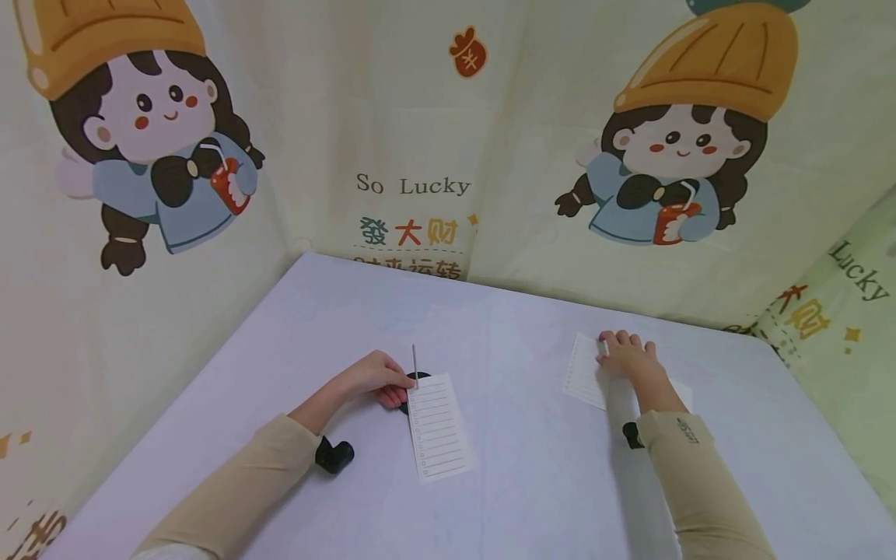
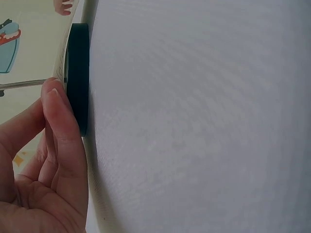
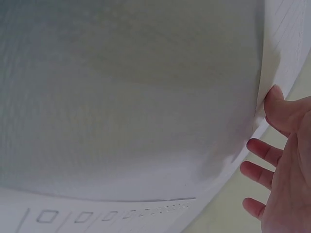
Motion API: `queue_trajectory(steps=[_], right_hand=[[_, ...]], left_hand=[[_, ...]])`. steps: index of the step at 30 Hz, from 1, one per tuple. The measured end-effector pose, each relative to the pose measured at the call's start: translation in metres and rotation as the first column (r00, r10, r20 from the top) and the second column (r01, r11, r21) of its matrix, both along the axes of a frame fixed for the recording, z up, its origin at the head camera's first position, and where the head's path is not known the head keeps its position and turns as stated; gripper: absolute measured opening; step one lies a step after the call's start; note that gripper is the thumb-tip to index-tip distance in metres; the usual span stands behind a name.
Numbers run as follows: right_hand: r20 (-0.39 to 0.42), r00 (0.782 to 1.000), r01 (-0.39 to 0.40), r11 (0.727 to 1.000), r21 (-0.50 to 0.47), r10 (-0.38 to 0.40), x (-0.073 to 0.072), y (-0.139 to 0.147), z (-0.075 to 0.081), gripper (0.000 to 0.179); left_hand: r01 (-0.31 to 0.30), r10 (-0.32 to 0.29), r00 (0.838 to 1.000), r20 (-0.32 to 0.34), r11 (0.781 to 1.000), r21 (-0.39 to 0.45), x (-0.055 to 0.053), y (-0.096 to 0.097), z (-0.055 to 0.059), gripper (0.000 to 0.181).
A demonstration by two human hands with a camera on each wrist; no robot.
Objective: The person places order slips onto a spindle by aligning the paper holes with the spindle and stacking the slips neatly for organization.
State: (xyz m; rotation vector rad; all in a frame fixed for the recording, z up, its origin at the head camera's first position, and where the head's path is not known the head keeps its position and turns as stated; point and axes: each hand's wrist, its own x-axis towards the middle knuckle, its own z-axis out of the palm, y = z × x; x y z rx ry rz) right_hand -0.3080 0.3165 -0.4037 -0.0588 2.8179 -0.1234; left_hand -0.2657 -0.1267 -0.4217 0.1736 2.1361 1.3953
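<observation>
My left hand (image 1: 381,379) pinches the top left corner of a lined checklist sheet (image 1: 441,428). A thin metal rod (image 1: 414,362) rises at that corner from a dark round base (image 2: 78,80), partly hidden under the sheet. Whether the rod passes through the paper is hidden by the fingertips. To the right, my right hand (image 1: 626,358) reaches over a second lined sheet (image 1: 583,372) lying on the table. In the right wrist view its thumb (image 3: 274,99) touches a sheet's edge, and three other fingers are spread apart from it.
Another sheet (image 1: 681,395) shows partly beside the right forearm. Black wrist pieces (image 1: 336,456) are worn at both cuffs. A white-covered table (image 1: 518,467) ends at printed curtains (image 1: 518,155) behind and along both sides.
</observation>
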Motion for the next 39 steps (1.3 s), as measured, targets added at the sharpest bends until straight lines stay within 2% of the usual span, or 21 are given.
queue_trajectory(steps=[2, 4, 8, 10, 15, 24, 28, 31, 34, 36, 39], right_hand=[[0.001, 1.000, 0.004, 1.000, -0.005, -0.004, -0.001, 0.000, -0.001, 0.050], [0.000, 1.000, 0.007, 1.000, -0.006, -0.007, -0.003, 0.001, -0.002, 0.050], [0.009, 1.000, 0.020, 1.000, -0.009, -0.020, -0.004, 0.001, -0.004, 0.046], [0.017, 0.999, 0.031, 0.999, -0.011, -0.030, -0.003, 0.000, -0.003, 0.047], [0.023, 0.999, 0.032, 0.999, 0.006, -0.032, -0.001, -0.002, 0.002, 0.057], [-0.005, 1.000, 0.008, 1.000, 0.030, -0.008, -0.002, 0.001, -0.002, 0.059], [-0.069, 0.998, 0.003, 1.000, 0.031, -0.001, -0.001, 0.003, -0.004, 0.055], [-0.131, 0.991, -0.002, 1.000, -0.011, 0.001, 0.001, 0.004, -0.004, 0.049], [-0.175, 0.984, 0.000, 0.994, -0.109, -0.019, 0.003, 0.006, -0.003, 0.043], [-0.202, 0.979, 0.000, 0.981, -0.193, -0.039, 0.005, 0.007, -0.002, 0.038], [-0.264, 0.963, -0.030, 0.946, -0.322, -0.060, 0.007, 0.011, -0.003, 0.029]], left_hand=[[-0.019, 0.019, 1.000, -0.003, 1.000, -0.011, 0.001, 0.001, 0.000, 0.017], [-0.039, 0.039, 0.999, -0.004, 0.999, -0.021, 0.004, 0.002, 0.005, 0.017], [-0.044, 0.044, 0.999, -0.010, 0.999, -0.020, 0.005, 0.003, 0.004, 0.016], [-0.047, 0.047, 0.999, -0.007, 0.999, -0.021, 0.003, 0.002, -0.001, 0.016], [-0.057, 0.057, 0.998, -0.002, 0.998, -0.024, 0.002, 0.003, -0.002, 0.014], [-0.066, 0.066, 0.998, 0.001, 0.997, -0.028, 0.003, 0.003, -0.003, 0.014], [-0.063, 0.063, 0.998, -0.002, 0.998, -0.032, 0.003, 0.004, -0.003, 0.015], [-0.060, 0.060, 0.998, -0.010, 0.998, -0.036, 0.004, 0.004, -0.003, 0.015], [-0.060, 0.059, 0.998, -0.014, 0.998, -0.031, 0.005, 0.004, -0.003, 0.016], [-0.056, 0.056, 0.998, -0.016, 0.998, -0.025, 0.005, 0.004, -0.003, 0.016], [-0.052, 0.052, 0.999, -0.015, 0.999, -0.016, 0.006, 0.004, -0.003, 0.017]])
